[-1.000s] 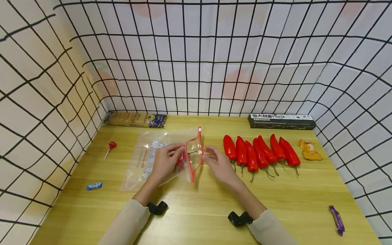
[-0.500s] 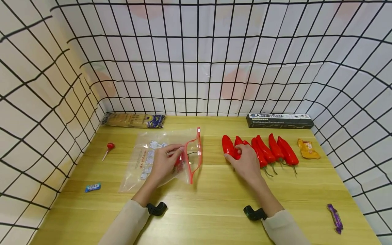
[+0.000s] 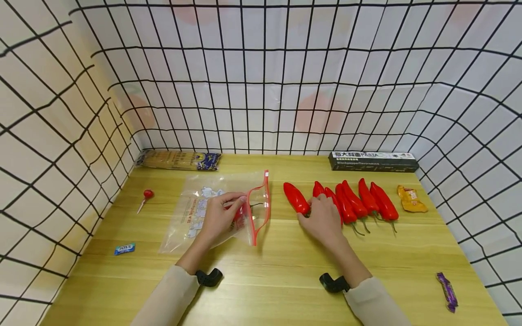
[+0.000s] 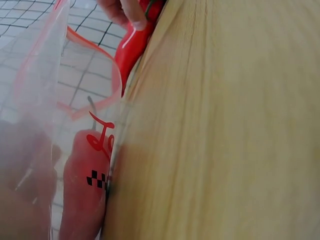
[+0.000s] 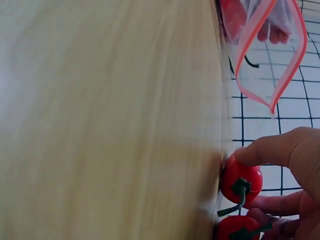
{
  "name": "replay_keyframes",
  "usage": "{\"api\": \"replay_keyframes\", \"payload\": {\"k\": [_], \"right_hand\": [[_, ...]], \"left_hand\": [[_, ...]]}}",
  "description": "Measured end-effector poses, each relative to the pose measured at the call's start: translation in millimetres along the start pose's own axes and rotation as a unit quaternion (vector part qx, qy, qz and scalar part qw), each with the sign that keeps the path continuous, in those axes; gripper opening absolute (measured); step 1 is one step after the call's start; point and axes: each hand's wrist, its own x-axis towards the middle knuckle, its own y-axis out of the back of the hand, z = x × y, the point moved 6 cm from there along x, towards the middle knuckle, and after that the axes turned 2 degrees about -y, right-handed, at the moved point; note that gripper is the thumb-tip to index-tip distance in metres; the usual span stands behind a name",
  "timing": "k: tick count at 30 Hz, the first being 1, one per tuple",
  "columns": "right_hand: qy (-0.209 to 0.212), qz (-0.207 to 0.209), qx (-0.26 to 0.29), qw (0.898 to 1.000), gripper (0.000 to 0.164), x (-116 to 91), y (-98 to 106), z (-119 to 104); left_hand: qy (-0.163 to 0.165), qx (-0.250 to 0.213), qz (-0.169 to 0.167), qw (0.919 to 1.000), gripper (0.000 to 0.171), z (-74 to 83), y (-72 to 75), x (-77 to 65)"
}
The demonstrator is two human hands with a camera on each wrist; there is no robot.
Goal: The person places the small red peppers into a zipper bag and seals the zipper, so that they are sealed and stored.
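Observation:
My left hand (image 3: 220, 216) pinches the clear zip bag (image 3: 179, 231) near its red-edged mouth, which gapes toward the right. Inside the bag lies a red pepper (image 4: 85, 185), its stem pointing at the opening. My right hand (image 3: 324, 219) grips the leftmost loose red pepper (image 3: 295, 197) near its stem end. In the right wrist view the thumb presses on this pepper (image 5: 242, 172) while the fingers reach behind it. More red peppers (image 3: 383, 201) lie side by side just to the right, and the hand covers part of the closest ones.
A pack of noodles (image 3: 177, 160) lies at the back left, a black pasta box (image 3: 373, 162) at the back right. Around the sides are a lollipop (image 3: 148, 194), a blue candy (image 3: 124, 248), an orange packet (image 3: 412, 199) and a purple candy (image 3: 447, 292). Wire grid (image 3: 277, 86) surrounds the table.
My right hand has gone from the bag's mouth to the peppers and taken hold of the leftmost one, which has shifted left and tilted. The left hand has stayed on the bag.

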Motion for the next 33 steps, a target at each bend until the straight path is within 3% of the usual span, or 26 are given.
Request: {"api": "replay_keyframes", "payload": {"k": [4,7,11,16,21,28,33], "right_hand": [[-0.002,0.007,0.025,1.000,0.040,0,2,-2],[-0.013,0.001,0.092,0.996,0.038,0,6,1],[-0.015,-0.030,0.192,0.981,0.039,0,15,5],[0.016,-0.086,0.251,0.964,0.040,0,19,0],[0.032,-0.134,0.297,0.945,0.043,9,0,-19],[-0.010,-0.155,0.394,0.906,0.040,31,-39,-41],[-0.035,-0.148,0.407,0.901,0.037,41,-60,-49]], "left_hand": [[0.000,-0.001,-0.003,1.0000,0.019,0.6,-0.6,-0.7],[0.003,-0.002,-0.004,1.0000,0.018,0.6,-1.0,-1.0],[0.010,-0.007,0.000,0.9999,0.017,0.5,0.0,-1.4],[0.008,0.009,0.012,0.9999,0.017,2.5,2.5,-1.1],[-0.009,0.019,0.012,0.9997,0.016,5.9,2.3,-1.3],[-0.008,0.014,-0.009,0.9998,0.016,9.6,-3.3,-1.5],[-0.008,0.021,-0.010,0.9997,0.016,8.4,-5.9,-1.5]]}}
